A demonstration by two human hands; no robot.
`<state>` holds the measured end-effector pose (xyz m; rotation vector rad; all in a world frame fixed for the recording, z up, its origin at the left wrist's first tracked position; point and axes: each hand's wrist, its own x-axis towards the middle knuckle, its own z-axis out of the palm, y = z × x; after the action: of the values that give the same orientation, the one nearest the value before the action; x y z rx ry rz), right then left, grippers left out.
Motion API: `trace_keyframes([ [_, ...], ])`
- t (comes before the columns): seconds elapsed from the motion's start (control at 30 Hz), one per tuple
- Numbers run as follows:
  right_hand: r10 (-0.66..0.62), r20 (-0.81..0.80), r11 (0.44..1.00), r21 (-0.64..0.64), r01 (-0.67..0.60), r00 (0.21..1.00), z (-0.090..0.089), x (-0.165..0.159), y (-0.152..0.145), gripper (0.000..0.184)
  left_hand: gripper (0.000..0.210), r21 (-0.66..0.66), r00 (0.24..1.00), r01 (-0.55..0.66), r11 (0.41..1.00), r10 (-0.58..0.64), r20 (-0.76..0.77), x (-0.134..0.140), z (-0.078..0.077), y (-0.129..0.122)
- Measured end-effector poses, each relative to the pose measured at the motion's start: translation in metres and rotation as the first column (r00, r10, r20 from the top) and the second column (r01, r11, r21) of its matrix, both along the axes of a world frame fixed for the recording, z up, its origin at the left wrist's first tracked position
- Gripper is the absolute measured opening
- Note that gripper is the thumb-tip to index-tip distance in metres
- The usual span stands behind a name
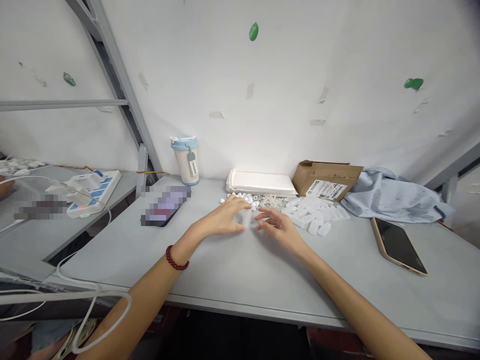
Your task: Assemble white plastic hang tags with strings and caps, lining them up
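My left hand (228,216) pinches a small translucent plastic bottle (246,219) upright between thumb and fingers, just above the table. To its right, my right hand (278,224) has its fingers apart and slightly curled, pointing toward the bottle without touching it; nothing shows in it. Behind the left hand lie small white caps (255,205). Small pale, thin parts (270,201) are heaped beside them. A pile of flat translucent plastic pieces (317,212), much like the held one, spreads beyond my right hand.
A white stack of flat boxes or trays (262,182) is against the wall, beside an opened cardboard box (326,177) and a blue cloth (393,195). Phones lie left (165,206) and right (399,245). A tumbler (185,160) stands back left; a power strip (95,195) is farther left.
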<state>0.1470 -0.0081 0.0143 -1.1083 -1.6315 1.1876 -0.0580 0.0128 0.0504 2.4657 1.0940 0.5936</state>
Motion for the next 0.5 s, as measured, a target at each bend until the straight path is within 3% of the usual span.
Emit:
trace_keyframes([
  [0.3, 0.074, 0.086, 0.994, 0.076, -0.081, 0.994, -0.0005, -0.0017, -0.0022, 0.038, 0.034, 0.001, 0.997, 0.062, 0.998, -0.062, 0.041, 0.0057, 0.0059, -0.0066],
  [0.5, 0.099, 0.095, 0.992, 0.069, -0.106, 0.990, 0.0021, -0.0018, -0.0039, 0.033, 0.034, -0.049, 1.000, 0.019, 0.999, -0.018, 0.015, 0.0024, 0.0072, -0.0044],
])
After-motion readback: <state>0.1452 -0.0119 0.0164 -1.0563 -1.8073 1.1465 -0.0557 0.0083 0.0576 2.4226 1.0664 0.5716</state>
